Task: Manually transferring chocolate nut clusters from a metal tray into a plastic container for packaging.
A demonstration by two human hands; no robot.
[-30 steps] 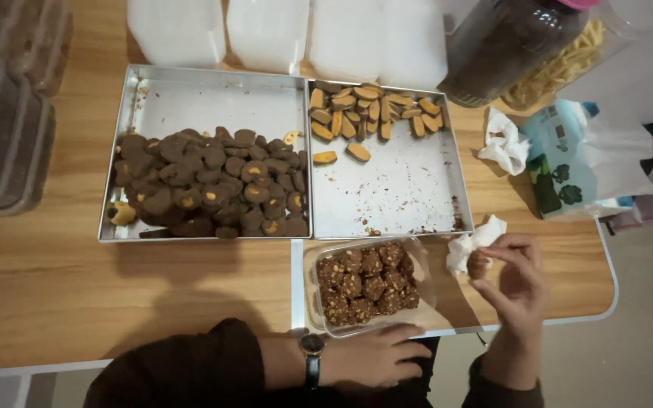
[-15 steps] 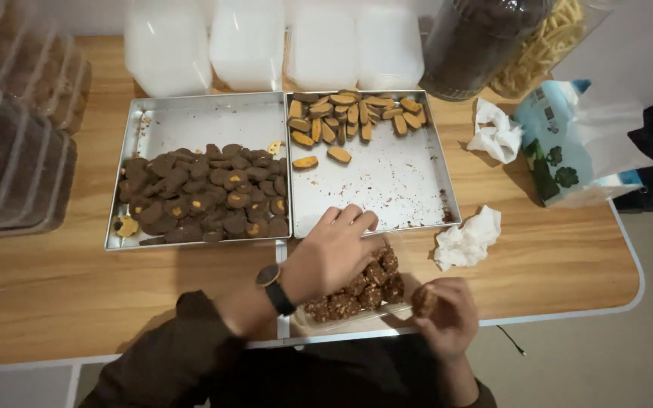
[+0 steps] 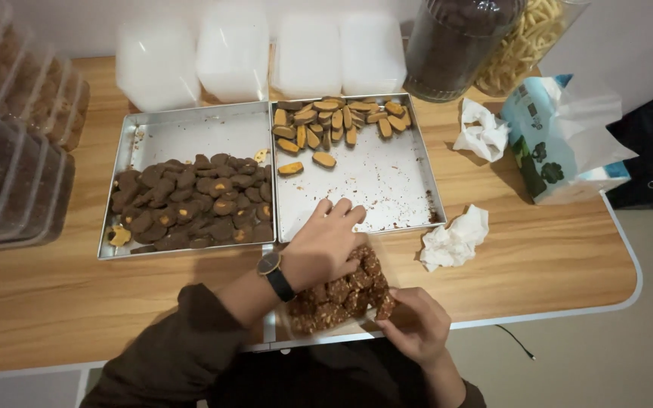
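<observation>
The right hand [image 3: 417, 326], which a second before had been raised beside the crumpled tissue [image 3: 455, 238], had come down to the near edge of the clear container [image 3: 334, 298], fingers pinched on a brown cookie [image 3: 385, 306]; the left hand [image 3: 325, 245] had moved over the container's far side, fingers spread flat, steadying it; another cookie was evidently going in.

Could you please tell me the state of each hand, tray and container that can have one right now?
left hand: resting on the far edge of the clear container.
right hand: pressing a cookie into the container's near corner.
clear container: open, nearly full of cookies.
left tray: near half heaped with dark cookies.
right tray: mostly bare, orange-topped pieces along the far edge.
tissue: crumpled.
</observation>
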